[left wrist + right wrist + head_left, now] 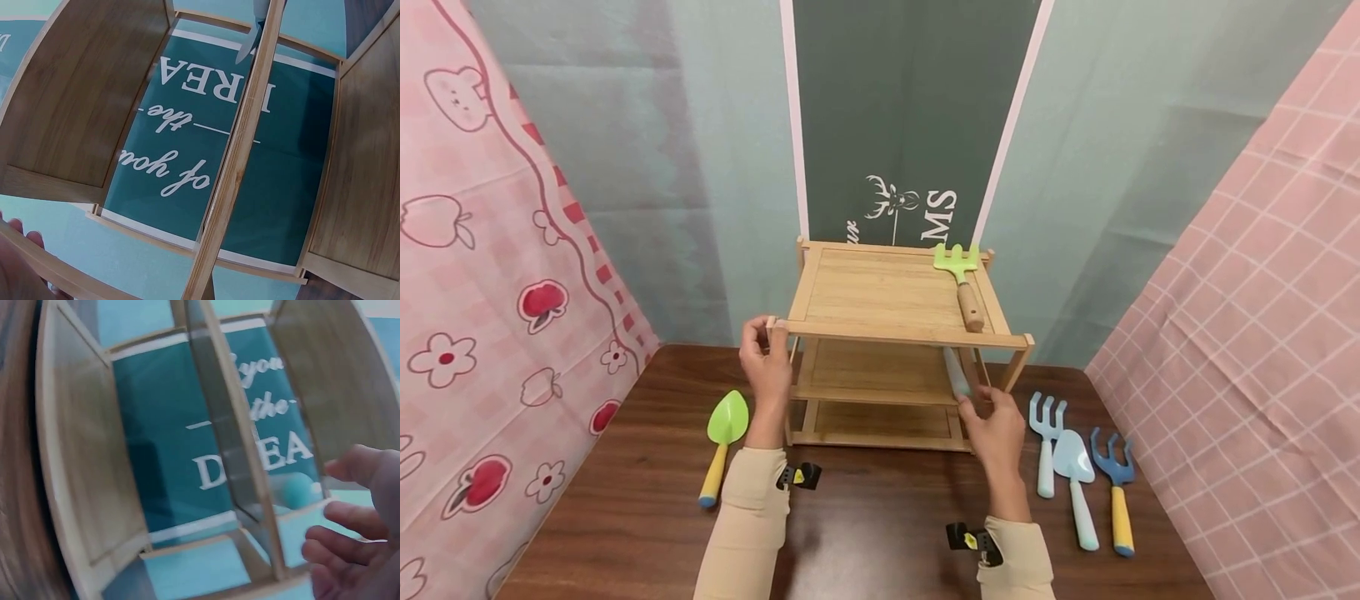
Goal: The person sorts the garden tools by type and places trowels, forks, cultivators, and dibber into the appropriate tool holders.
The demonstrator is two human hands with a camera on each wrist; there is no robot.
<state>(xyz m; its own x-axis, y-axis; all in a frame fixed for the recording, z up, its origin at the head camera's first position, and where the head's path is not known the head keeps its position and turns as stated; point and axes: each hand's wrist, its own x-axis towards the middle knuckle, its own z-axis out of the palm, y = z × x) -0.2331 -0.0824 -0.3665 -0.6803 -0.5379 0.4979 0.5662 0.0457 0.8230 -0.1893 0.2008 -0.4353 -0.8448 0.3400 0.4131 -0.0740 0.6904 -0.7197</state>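
Observation:
A three-tier wooden shelf (880, 332) stands on the table. My left hand (767, 371) grips its top front-left corner; in the left wrist view the fingers of that hand (22, 265) curl over the top edge. On the middle tier, toward the right, lies a pale blue tool (957, 372), its blade part (249, 45) showing in the left wrist view. My right hand (998, 429) is beside its near end. The right wrist view shows the hand (359, 534) with fingers apart around the rounded turquoise handle end (299, 490), not closed on it.
A green fork with a wooden handle (970, 307) lies on the top tier's right side. Left of the shelf is a green trowel (727, 421). To the right lie a light blue fork (1046, 450), a light blue trowel (1073, 458) and a dark blue fork (1118, 475).

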